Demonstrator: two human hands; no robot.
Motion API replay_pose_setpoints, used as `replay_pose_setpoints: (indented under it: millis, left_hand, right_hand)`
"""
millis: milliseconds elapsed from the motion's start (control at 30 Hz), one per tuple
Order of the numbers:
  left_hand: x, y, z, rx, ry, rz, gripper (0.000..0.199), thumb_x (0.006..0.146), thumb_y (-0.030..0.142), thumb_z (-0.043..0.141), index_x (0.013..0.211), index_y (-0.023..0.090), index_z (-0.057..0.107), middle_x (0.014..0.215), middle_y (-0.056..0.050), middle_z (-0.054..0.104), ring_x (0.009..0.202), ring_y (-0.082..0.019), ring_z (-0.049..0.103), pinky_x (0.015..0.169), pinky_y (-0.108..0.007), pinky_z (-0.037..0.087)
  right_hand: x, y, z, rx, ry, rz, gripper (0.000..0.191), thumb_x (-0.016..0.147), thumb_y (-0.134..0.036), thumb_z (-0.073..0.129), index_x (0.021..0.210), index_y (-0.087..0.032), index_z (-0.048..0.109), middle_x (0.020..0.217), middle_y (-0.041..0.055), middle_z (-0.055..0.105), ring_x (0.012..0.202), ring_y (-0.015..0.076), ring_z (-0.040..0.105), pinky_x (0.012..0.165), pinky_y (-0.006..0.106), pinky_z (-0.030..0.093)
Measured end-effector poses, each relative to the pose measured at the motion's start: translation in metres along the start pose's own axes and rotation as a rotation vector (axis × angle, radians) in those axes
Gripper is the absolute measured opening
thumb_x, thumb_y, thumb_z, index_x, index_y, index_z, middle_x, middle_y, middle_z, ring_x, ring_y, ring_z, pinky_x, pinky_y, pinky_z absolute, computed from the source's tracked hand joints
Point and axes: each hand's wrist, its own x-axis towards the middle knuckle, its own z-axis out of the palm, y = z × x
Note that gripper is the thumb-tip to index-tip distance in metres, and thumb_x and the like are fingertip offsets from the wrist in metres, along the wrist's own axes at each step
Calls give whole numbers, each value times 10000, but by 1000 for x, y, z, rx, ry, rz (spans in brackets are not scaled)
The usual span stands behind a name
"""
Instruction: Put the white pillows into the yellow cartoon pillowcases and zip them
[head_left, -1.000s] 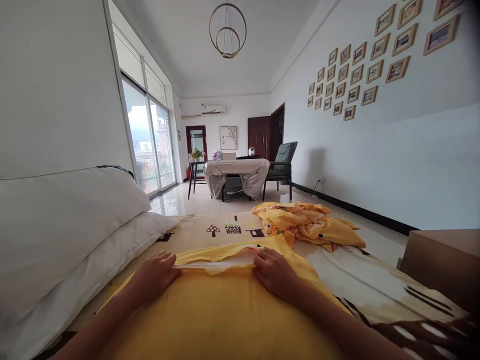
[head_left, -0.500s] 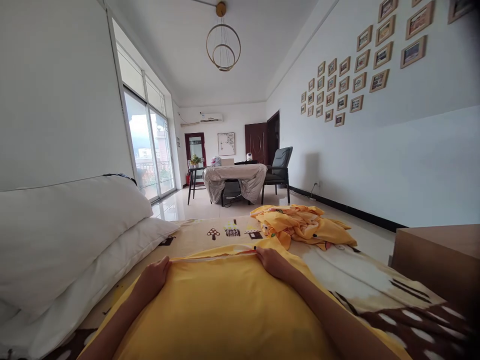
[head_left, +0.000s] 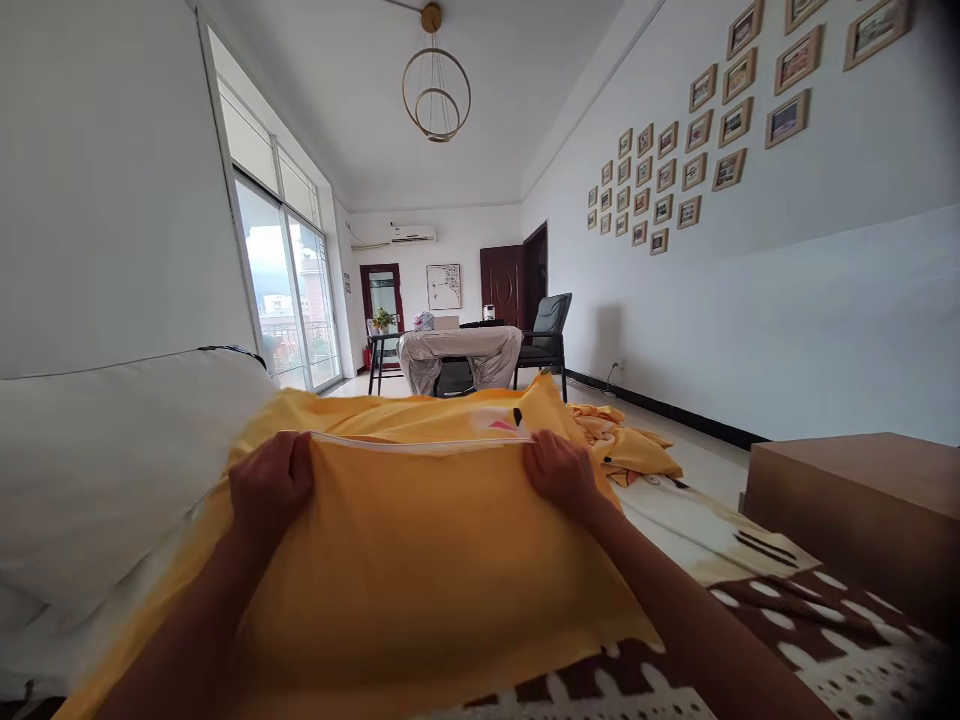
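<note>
A yellow pillowcase [head_left: 420, 560] is stretched between my two hands, lifted off the bed. A pale strip runs along its upper edge, and a bit of black, pink and white print shows behind that edge. My left hand [head_left: 271, 482] is closed on the edge at the left. Gripping the same edge further right is my right hand [head_left: 561, 472], its fingers curled into the fabric. White pillows [head_left: 112, 450] lie beside my left arm, partly covered by the cloth. Beyond my right hand rests a crumpled yellow-orange printed cloth [head_left: 641, 450].
The bed is covered with a cream and brown patterned sheet [head_left: 697, 515]. A brown box [head_left: 847, 490] stands at its right side. Across the room are a covered table [head_left: 465, 345] and a dark chair [head_left: 547, 330]. Glass sliding doors [head_left: 289, 280] line the left wall.
Both hands have raised the pillowcase edge off the bed, and its lower end has come up from the sheet. The view has shifted slightly to the right.
</note>
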Motion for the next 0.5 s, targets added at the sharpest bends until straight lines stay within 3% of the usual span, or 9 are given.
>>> replay_pose_setpoints:
  millis: [67, 100, 167, 233, 333, 400, 500]
  left_hand:
    - [0, 0, -3, -14, 102, 135, 295, 889, 325, 386, 635, 202, 472, 541, -20, 516, 561, -157, 513, 591, -273, 343]
    - [-6, 0, -1, -35, 81, 219, 289, 879, 328, 399, 636, 201, 491, 545, -27, 529, 572, -163, 523, 600, -277, 354]
    - [-30, -1, 6, -85, -83, 371, 282, 868, 352, 408, 672, 198, 541, 586, -44, 574, 612, -182, 552, 623, -289, 376]
    - [-59, -4, 17, -124, -347, 427, 289, 861, 405, 418, 763, 194, 589, 667, -58, 626, 652, -198, 576, 631, -297, 389]
    - [-89, -10, 27, -154, -676, 311, 308, 838, 469, 460, 879, 201, 607, 763, -58, 661, 704, -214, 599, 630, -294, 396]
    - [-91, -13, 26, -186, -787, 215, 281, 834, 456, 461, 843, 215, 604, 769, -42, 660, 724, -209, 602, 635, -282, 388]
    - [-82, -12, 18, -252, -934, 167, 291, 831, 397, 437, 632, 207, 532, 649, -11, 605, 650, -177, 567, 601, -263, 343]
  right_hand:
    - [-2, 8, 2, -6, 83, -74, 368, 872, -350, 377, 1068, -109, 573, 829, 125, 649, 778, 236, 607, 677, 311, 415]
    - [-6, 13, 7, 1, 84, -102, 417, 856, -346, 398, 1162, -100, 538, 884, 132, 660, 809, 241, 615, 694, 317, 434]
    - [-23, 24, 22, 4, 33, -140, 513, 845, -318, 400, 1305, -97, 446, 992, 143, 665, 855, 243, 626, 722, 327, 461]
    - [-43, 34, 40, -28, -50, -185, 551, 847, -281, 377, 1362, -86, 395, 1027, 153, 667, 844, 240, 634, 722, 333, 473]
    - [-63, 39, 57, -92, -160, -293, 550, 848, -253, 365, 1358, -51, 406, 965, 157, 681, 777, 239, 636, 699, 345, 474]
    - [-63, 38, 58, -104, -166, -322, 521, 853, -284, 389, 1321, -63, 454, 927, 147, 679, 787, 243, 631, 705, 347, 468]
    - [-51, 35, 49, -81, -122, -325, 476, 874, -390, 432, 1255, -115, 510, 958, 141, 657, 861, 252, 616, 717, 338, 457]
